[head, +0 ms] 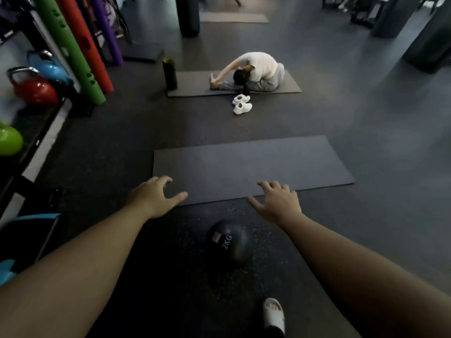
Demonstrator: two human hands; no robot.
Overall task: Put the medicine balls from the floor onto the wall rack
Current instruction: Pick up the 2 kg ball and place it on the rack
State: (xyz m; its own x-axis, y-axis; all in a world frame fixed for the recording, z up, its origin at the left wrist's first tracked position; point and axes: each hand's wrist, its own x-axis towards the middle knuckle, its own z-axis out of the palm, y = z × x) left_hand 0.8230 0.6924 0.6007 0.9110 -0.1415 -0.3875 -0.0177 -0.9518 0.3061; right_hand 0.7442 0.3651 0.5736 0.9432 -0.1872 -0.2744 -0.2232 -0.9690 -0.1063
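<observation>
A black medicine ball [228, 243] marked 2KG lies on the dark speckled floor between my forearms, just ahead of my sandalled foot [274, 313]. My left hand [153, 197] is stretched out above and to the left of the ball, fingers spread, holding nothing. My right hand [278, 203] reaches out above and to the right of it, also spread and empty. Neither hand touches the ball. A rack [31, 140] runs along the left edge.
A grey mat [244, 164] lies right beyond my hands. Farther on, a person stretches on another mat [290, 85], with white shoes [241, 104] and a black foam roller [170, 74] beside it. Kettlebells [36, 90], a green ball [8, 141] and coloured tubes [83, 52] stand at the left.
</observation>
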